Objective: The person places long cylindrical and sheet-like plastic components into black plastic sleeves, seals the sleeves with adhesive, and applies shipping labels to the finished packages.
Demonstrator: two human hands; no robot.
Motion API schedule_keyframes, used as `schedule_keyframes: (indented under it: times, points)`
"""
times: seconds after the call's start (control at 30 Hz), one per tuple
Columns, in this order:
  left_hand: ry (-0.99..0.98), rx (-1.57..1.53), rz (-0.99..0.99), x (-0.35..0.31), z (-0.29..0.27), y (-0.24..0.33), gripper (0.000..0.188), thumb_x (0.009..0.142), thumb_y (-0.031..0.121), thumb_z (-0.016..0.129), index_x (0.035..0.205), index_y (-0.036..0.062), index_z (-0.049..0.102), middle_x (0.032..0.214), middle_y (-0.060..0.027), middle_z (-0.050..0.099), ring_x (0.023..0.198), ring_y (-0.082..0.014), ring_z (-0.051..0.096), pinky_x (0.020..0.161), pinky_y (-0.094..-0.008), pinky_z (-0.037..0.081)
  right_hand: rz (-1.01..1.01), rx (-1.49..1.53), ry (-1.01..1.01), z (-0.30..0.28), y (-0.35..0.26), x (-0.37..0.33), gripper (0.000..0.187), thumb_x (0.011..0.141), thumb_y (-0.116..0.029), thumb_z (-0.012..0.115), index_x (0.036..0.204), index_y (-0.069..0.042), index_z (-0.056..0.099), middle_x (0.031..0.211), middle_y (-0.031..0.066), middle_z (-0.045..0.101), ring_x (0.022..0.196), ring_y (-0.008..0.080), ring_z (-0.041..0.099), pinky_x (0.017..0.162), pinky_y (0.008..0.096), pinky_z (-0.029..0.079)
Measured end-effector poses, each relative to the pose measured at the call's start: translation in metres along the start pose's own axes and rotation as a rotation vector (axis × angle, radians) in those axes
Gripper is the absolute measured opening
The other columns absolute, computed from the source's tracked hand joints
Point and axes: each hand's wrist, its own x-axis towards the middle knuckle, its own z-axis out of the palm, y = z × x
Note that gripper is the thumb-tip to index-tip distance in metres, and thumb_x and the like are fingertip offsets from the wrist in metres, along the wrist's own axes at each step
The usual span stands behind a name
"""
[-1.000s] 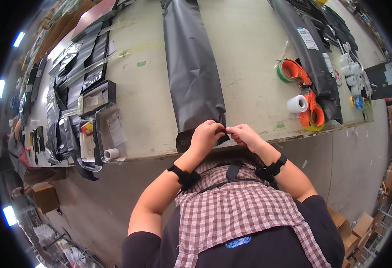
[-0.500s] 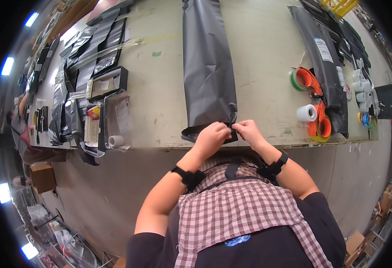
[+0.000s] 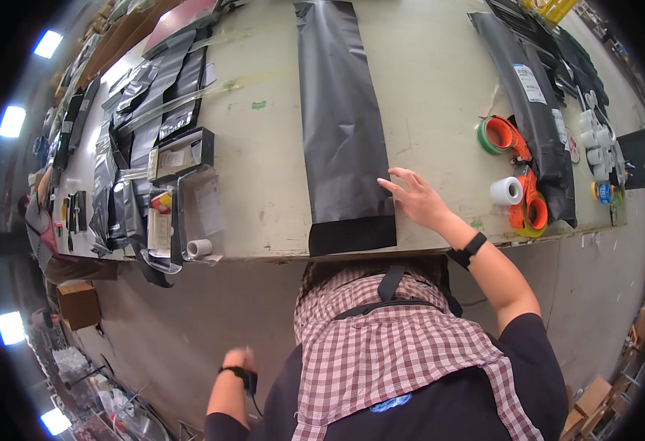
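Observation:
A long grey plastic mailing bag (image 3: 344,140) lies flat on the table, its length running away from me. The black flap (image 3: 353,235) at its near end is spread flat along the table's front edge. My right hand (image 3: 419,200) is open, fingers apart, with the fingertips at the bag's right edge just above the flap. Well away from the table, low on the left beside my body, is my left hand (image 3: 241,359). Motion smears it, and its fingers do not show clearly.
Orange tape dispensers (image 3: 530,202) and a white roll (image 3: 506,191) stand to the right, beside filled grey bags (image 3: 525,110). More grey bags (image 3: 142,125), an open box (image 3: 183,154) and a clear plastic bin (image 3: 203,206) are on the left. A carton (image 3: 78,305) sits beyond the table's left front.
Both hands have let go of the bag's near end, which now lies flat with its black flap spread out. My left hand swung down and left; my right moved slightly up the bag's edge.

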Motion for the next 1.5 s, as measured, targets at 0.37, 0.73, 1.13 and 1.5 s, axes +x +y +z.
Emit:
schedule_keyframes:
  times: [0.37,0.73,1.13,1.5]
  points:
    - [-0.305,-1.895,1.659,0.009,-0.147,0.036,0.01,0.085,0.015,0.059,0.077,0.0096,0.056,0.056,-0.0026,0.048,0.044,-0.008,0.047,0.033,-0.0231,0.035,-0.26,-0.211,-0.012,0.006,0.003,0.005,0.051,0.076,-0.009,0.053,0.126,-0.02,0.049,0.122,0.0069,0.045,0.115,0.0216,0.044,0.097,0.0354,0.039]
    - [0.432,0.638,0.326,0.005,-0.07,0.033,0.03,0.079,0.031,0.054,0.087,0.0049,0.067,0.082,-0.0139,0.065,0.078,-0.0318,0.063,0.066,-0.0392,0.051,-0.2,-0.227,-0.041,-0.005,-0.007,0.005,0.055,0.077,-0.007,0.054,0.128,-0.025,0.046,0.131,0.0044,0.039,0.121,0.0202,0.039,0.102,0.0336,0.034]
    - [1.635,0.417,0.852,-0.039,-0.357,0.191,0.055,0.09,0.036,0.04,0.137,0.0106,0.032,0.144,-0.0003,0.026,0.136,-0.0158,0.014,0.109,-0.0442,0.013,-0.356,0.029,-0.018,0.004,-0.037,0.015,0.037,0.075,-0.007,0.054,0.111,-0.016,0.059,0.116,0.0023,0.058,0.11,0.0186,0.053,0.094,0.0334,0.043]
    - [-0.166,-1.473,1.672,-0.044,-0.245,0.117,0.043,0.095,0.019,0.035,0.134,0.0002,0.032,0.138,-0.0117,0.036,0.126,-0.0211,0.036,0.106,-0.0361,0.025,0.723,1.054,0.084,0.004,-0.051,0.022,0.04,0.09,-0.034,0.054,0.066,-0.002,0.052,0.053,-0.003,0.044,0.053,0.0074,0.031,0.046,0.0278,0.029]
